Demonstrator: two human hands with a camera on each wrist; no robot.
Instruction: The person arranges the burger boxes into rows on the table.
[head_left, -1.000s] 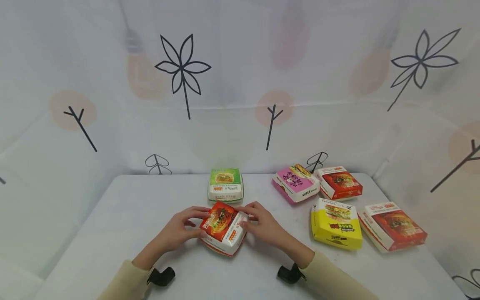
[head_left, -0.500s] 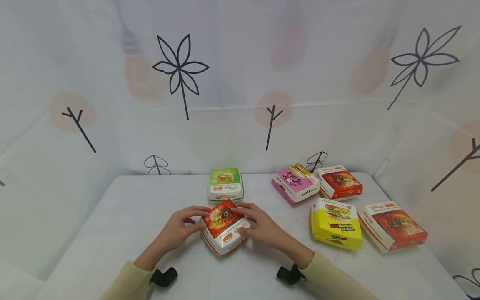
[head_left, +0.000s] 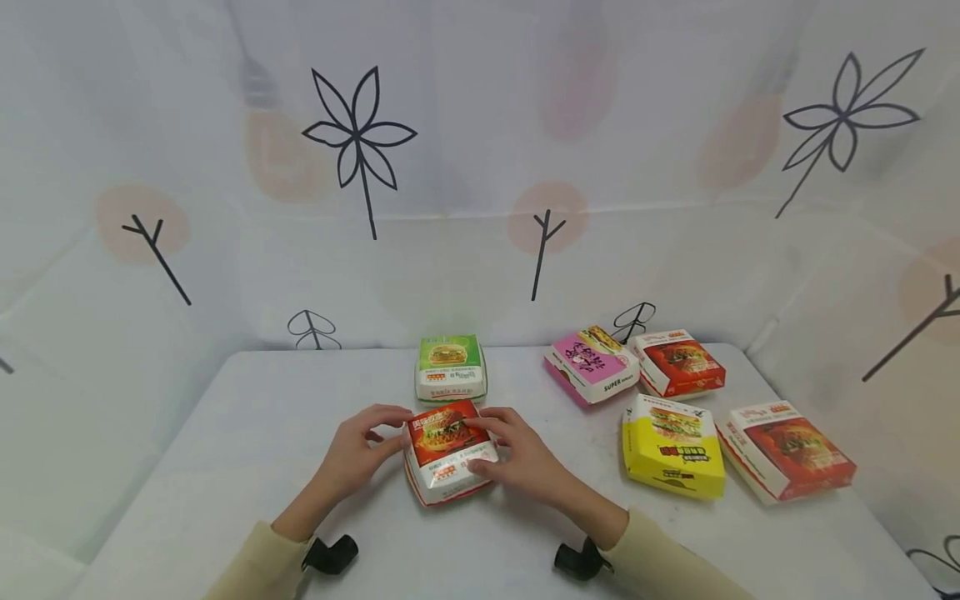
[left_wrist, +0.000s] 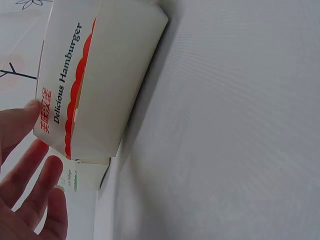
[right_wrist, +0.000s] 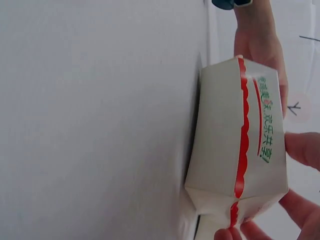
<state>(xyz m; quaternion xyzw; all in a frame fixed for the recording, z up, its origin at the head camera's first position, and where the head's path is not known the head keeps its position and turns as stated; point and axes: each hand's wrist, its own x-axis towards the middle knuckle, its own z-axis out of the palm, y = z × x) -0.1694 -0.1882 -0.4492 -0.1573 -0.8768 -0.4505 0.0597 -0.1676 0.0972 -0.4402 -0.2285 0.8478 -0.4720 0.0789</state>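
Note:
A red and white hamburger box (head_left: 448,450) sits on the white table between the two hands, its lid down. My left hand (head_left: 356,450) holds its left side, with the thumb against the printed side wall in the left wrist view. The other fingers (left_wrist: 44,180) curve near the far corner. My right hand (head_left: 528,454) grips the right side, thumb on the near top edge and fingers toward the far corner. In the right wrist view the side wall with a wavy red band (right_wrist: 242,135) faces the camera. Just behind stands a green and white burger box (head_left: 452,368).
To the right are a pink burger box (head_left: 592,364), a yellow burger box (head_left: 672,447) and two red burger boxes, one at the back (head_left: 678,364) and one nearer (head_left: 786,452). Patterned white cloth (head_left: 450,275) stands behind and beside the table (head_left: 315,375).
Both hands have turned the red hamburger box so that it stands squarer to the table, and its tilt has lessened. My fingers have shifted slightly along its sides. The other boxes have stayed put.

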